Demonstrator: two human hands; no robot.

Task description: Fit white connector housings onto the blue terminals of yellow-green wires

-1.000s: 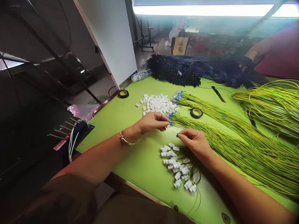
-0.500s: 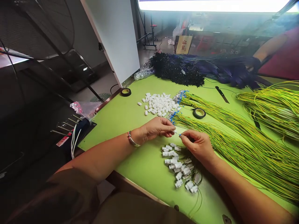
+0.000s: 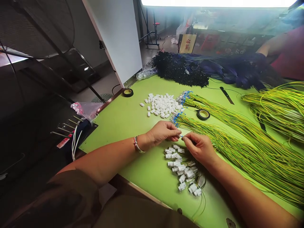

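My left hand (image 3: 166, 131), with a bracelet at the wrist, pinches a small white connector housing that its fingers mostly cover. Close against it, my right hand (image 3: 199, 145) grips a wire by its blue-sleeved terminal (image 3: 182, 136) between thumb and forefinger. The two sets of fingertips nearly touch; whether the terminal sits inside the housing is too small to tell. Just below my hands lies a cluster of white connectors (image 3: 181, 169) with wires on them. A pile of loose white housings (image 3: 163, 105) is beyond my left hand. Yellow-green wires (image 3: 237, 142) with blue-sleeved terminals stretch to the right.
Black tape rolls (image 3: 203, 114) and a dark knife (image 3: 226, 95) lie on the green table (image 3: 142, 177). Black connectors (image 3: 180, 71) on dark wires fill the back, near a co-worker's arm (image 3: 273, 46). Coiled yellow-green wire (image 3: 280, 110) is at right; a white panel (image 3: 118, 38) stands at left.
My left hand has moved slightly right, bringing the white housing up to the terminal in my right hand. My right hand has hardly moved. The co-worker's arm has shifted.
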